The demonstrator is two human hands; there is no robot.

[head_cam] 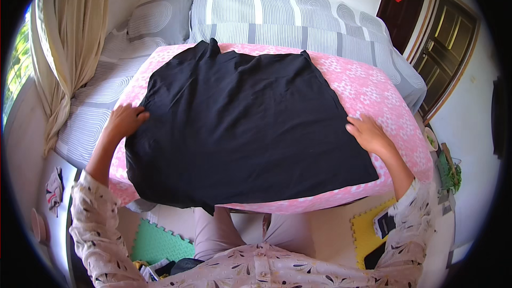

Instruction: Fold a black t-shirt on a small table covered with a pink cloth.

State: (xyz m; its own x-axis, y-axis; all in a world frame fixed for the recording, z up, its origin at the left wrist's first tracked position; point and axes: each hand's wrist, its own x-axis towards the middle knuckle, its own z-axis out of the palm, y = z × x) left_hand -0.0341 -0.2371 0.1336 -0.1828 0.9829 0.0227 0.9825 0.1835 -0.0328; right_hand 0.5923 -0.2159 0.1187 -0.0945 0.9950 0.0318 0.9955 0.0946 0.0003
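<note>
A black cloth garment (pixel 244 128) lies spread out in front of me, with soft creases across it and small peaks along its far edge. Beneath it is a pink surface covering with white flowers (pixel 368 76). My left hand (pixel 127 121) is at the garment's left edge, fingers bent with their tips by the fabric. On the opposite side, my right hand (pixel 368 133) has its thumb and bent forefinger at the right edge. Whether either hand pinches the fabric cannot be told. One near corner of the garment hangs slightly over the front edge, above my lap.
Behind stands a bed with grey-and-white patterned bedding (pixel 276 32) and a pillow (pixel 160 16). A beige curtain (pixel 70 48) hangs at left. Green (pixel 160 242) and yellow (pixel 370 224) foam mats lie on the floor. At right are a bowl (pixel 431 139), leafy greens (pixel 451 168) and a door (pixel 446 48).
</note>
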